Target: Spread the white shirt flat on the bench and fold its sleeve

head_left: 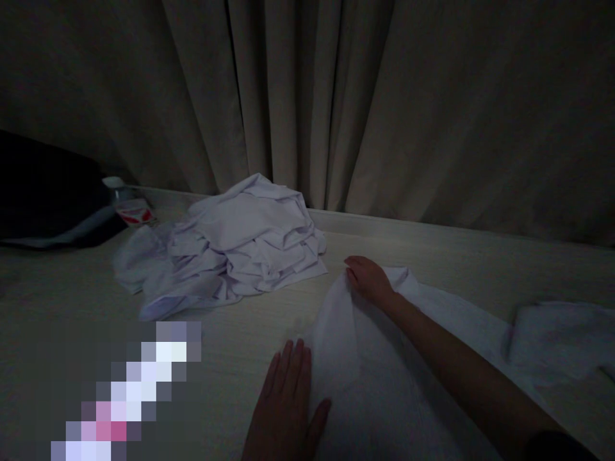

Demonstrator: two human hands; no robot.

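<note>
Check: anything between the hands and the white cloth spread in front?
Nothing visible. The left hand lies flat at the white cloth's left edge, thumb on it. The right hand rests on its far corner. The crumpled pile sits apart, further back.

The plastic bottle (pixel 129 203) bears a red-and-white label, but its print is too dim to read.

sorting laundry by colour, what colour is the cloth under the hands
White, plain with no pattern; the cloth shows best in the head view, though the light is dim.
</note>
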